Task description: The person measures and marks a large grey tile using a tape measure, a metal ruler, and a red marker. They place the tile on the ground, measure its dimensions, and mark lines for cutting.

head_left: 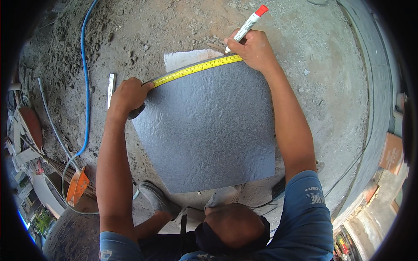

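While the left hand (pixel 129 96) clasps the tape measure (pixel 198 68) along the far edge of the tile (pixel 209 126) on the ground (pixel 326 87), and the right hand (pixel 253 48) holds a marker (pixel 246 27), a slipping left grip could skew any mark.

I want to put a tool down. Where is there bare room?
The gray textured tile is bare on the near side of the yellow tape measure, between the forearms. Ground right of the right forearm is mostly bare. Crowded: along the tape measure, with left hand, right hand and marker; far left, around the blue hose and orange blade.
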Demonstrator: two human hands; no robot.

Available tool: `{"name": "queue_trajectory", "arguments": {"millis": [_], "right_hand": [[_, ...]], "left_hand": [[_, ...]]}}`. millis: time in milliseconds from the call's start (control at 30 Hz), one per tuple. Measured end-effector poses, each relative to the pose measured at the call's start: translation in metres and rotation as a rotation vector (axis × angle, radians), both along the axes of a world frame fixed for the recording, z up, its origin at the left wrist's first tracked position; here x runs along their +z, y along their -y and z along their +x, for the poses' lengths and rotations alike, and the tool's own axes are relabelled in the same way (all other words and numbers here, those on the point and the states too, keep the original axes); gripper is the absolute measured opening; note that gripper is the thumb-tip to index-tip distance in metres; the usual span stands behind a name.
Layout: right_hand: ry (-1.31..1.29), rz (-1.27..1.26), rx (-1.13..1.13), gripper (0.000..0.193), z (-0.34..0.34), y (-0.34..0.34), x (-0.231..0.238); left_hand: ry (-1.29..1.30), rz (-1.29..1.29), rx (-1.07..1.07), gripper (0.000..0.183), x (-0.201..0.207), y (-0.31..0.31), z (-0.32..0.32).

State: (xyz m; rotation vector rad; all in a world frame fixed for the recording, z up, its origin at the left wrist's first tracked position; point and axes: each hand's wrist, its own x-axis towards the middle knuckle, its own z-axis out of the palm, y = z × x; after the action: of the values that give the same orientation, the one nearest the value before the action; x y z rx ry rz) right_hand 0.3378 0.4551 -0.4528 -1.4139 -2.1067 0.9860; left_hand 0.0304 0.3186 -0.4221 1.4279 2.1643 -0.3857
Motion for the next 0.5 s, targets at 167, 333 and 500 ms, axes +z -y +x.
{"name": "queue_trajectory", "arguments": {"millis": [167,333,500], "right_hand": [[0.012,-0.010,0.011,0.035,0.000,0.001,0.002],[0.034,-0.053,0.018,0.024,-0.001,0.002,0.006],[-0.006,-0.061,0.025,0.026,0.001,0.003,0.009]], "left_hand": [[0.000,0.023,-0.009,0.056,-0.003,0.002,-0.003],[-0.023,-0.159,0.010,0.055,0.008,-0.008,0.005],[-0.023,-0.143,-0.007,0.055,0.010,-0.007,0.006]]}}
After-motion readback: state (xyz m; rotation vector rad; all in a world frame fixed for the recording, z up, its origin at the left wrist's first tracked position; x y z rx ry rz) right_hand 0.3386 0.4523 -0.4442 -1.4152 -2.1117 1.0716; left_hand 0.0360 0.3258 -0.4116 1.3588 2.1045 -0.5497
